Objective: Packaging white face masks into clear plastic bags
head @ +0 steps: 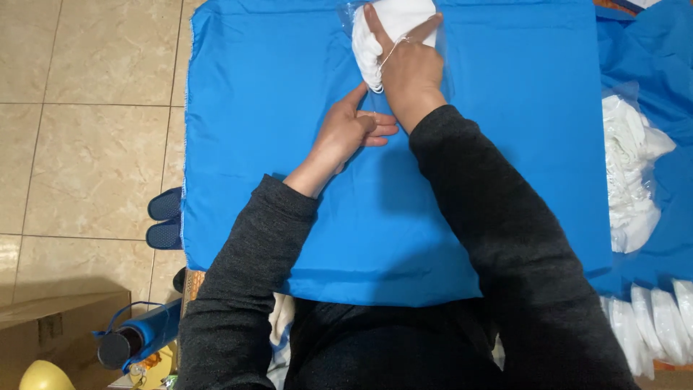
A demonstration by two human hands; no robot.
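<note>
A blue cloth (274, 87) covers the work surface in front of me. At its far edge lies a clear plastic bag holding a folded white item (393, 22). My right hand (410, 68) presses down flat on top of that bag, fingers spread over the white fabric, a thin white string across its back. My left hand (354, 130) rests on the blue cloth just below and left of the bag, thumb raised toward it, fingers pointing right under my right wrist. Both arms wear dark sleeves.
To the right a pile of white items in clear plastic (632, 173) lies on more blue cloth, with several bagged white pieces (653, 325) lower down. On the tiled floor at left are dark blue slippers (164, 217), a blue bottle (141, 336) and a cardboard box (50, 325).
</note>
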